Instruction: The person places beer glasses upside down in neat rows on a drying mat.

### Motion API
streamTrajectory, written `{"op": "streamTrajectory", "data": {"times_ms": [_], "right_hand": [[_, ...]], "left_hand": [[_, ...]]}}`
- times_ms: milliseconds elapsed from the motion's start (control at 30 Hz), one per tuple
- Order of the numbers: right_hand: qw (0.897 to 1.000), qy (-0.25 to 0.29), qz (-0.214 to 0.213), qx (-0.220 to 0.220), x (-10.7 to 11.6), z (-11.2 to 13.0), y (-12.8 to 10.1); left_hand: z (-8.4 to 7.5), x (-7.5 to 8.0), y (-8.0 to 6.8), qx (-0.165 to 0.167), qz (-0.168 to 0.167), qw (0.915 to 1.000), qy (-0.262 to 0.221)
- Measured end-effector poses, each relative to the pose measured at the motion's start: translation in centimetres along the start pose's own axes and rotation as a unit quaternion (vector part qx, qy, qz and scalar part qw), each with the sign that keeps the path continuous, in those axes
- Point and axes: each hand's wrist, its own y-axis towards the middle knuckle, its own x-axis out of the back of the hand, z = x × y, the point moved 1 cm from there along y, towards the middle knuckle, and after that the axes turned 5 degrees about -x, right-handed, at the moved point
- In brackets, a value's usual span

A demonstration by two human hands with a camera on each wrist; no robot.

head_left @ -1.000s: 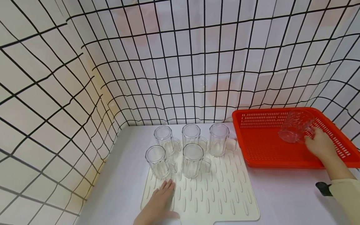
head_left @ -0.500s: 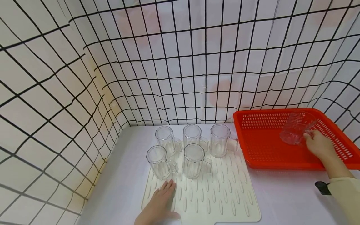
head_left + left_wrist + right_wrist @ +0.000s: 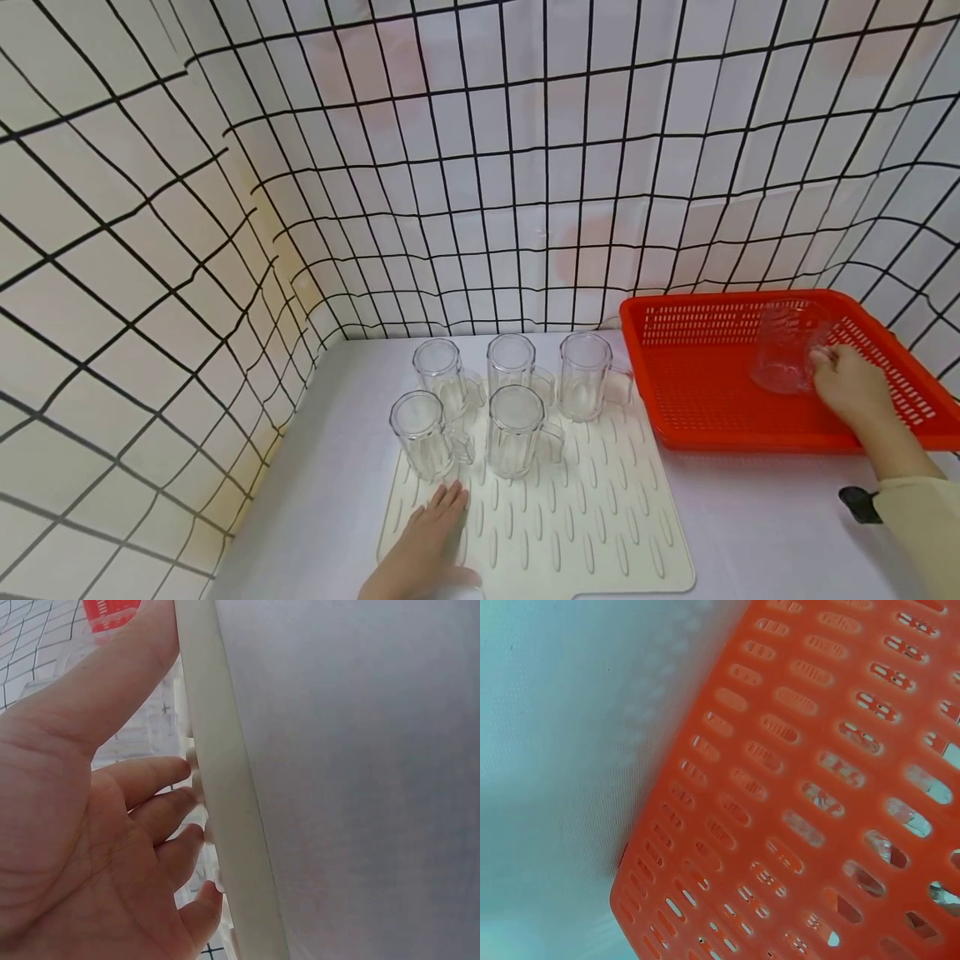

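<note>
In the head view, my right hand grips the handle of a clear glass mug inside the red basket. The mug is nearly upright; its base looks close to the basket floor, but I cannot tell if they touch. My left hand rests with fingers extended on the cream ridged mat, just in front of a front-row mug. The left wrist view shows that palm and its fingertips against the mat's edge. The basket's slotted wall hides the right hand in the right wrist view.
Several more clear mugs stand upright on the mat's far part, among them a front one and a back right one, handles pointing right. Black wire grid with white sheeting encloses the white table at the back and sides.
The mug in the basket has turned from leaning to nearly upright, with my right hand's fingers now closed round its handle. My left hand stays in place.
</note>
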Motion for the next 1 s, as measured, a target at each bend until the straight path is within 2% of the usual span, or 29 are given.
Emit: {"op": "streamTrajectory", "data": {"times_ms": [167, 500, 767, 867, 1000], "right_hand": [[0.999, 0.024, -0.03, -0.017, 0.0, 0.4, -0.8], [0.995, 0.061, -0.071, 0.02, 0.0, 1.7, -2.9], [0.992, 0.098, -0.074, 0.027, 0.2, 4.1, -4.9], [0.99, 0.107, -0.081, 0.044, 0.3, 5.2, -5.6], [0.982, 0.134, -0.107, 0.085, 0.4, 6.4, -6.5]], "left_hand": [[0.0, -0.1, 0.0, -0.001, -0.001, 1.0, -0.006], [0.2, -0.1, 0.0, -0.001, -0.001, 0.9999, -0.014], [0.0, 0.1, -0.1, 0.004, 0.001, 0.9998, -0.021], [-0.2, 0.3, -0.2, 0.0, -0.004, 0.9997, -0.023], [-0.3, 0.4, -0.1, -0.003, -0.005, 0.9999, -0.013]]}}
